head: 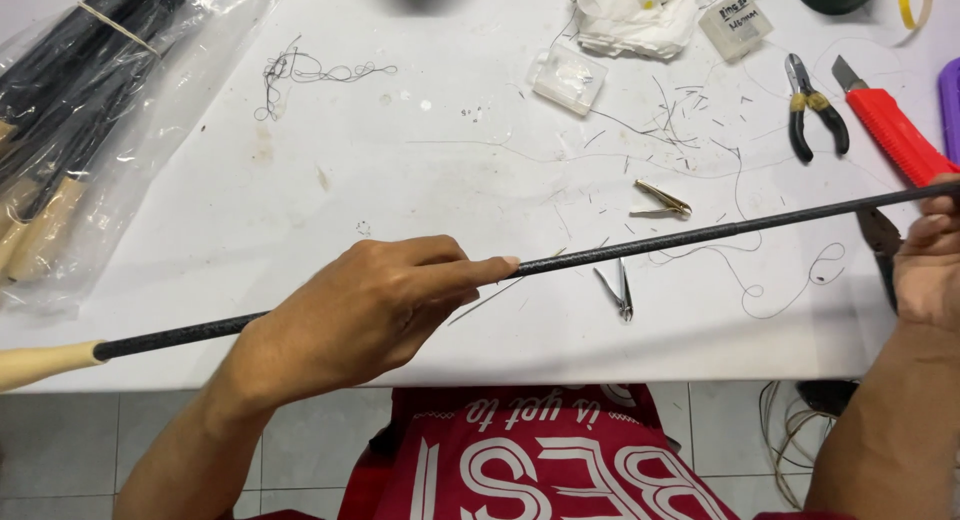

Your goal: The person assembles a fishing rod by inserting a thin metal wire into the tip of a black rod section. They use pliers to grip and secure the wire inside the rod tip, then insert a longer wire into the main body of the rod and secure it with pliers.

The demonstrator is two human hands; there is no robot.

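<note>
We see a long black rod (700,235) stretched across the front of a white table (400,180), running from a pale cream handle (45,363) at the lower left up to the right edge of the view. It hangs just above the tabletop, held at two places.

Our left hand (365,315) wraps over the rod near its middle. The fingers (470,272) lie pressed together and stretched out along the shaft, index tip on top of it, thumb tucked beneath, so the rod is pinched between them. A thin needle-like sliver (485,302) slants out just below those fingertips; whether they touch it we cannot tell.

Our right hand (930,265) meets the rod at the far right. Its fingers curl close around the shaft there, though the frame edge cuts them off and the grip itself is partly hidden.

Between the two hands, just below the rod, lies a small pair of steel tweezers (620,290); just above it sits a brass-coloured clip (660,200). Beyond the right fingers lie black-handled pliers (812,108) and a red utility knife (895,130). Loose thread and clippings (690,110) scatter the surface. Farther off are a small clear plastic box (568,78) and crumpled white tissue (635,15). Well to the left of the left fingers, a clear bag of more black rods (80,100) rests on the table.
</note>
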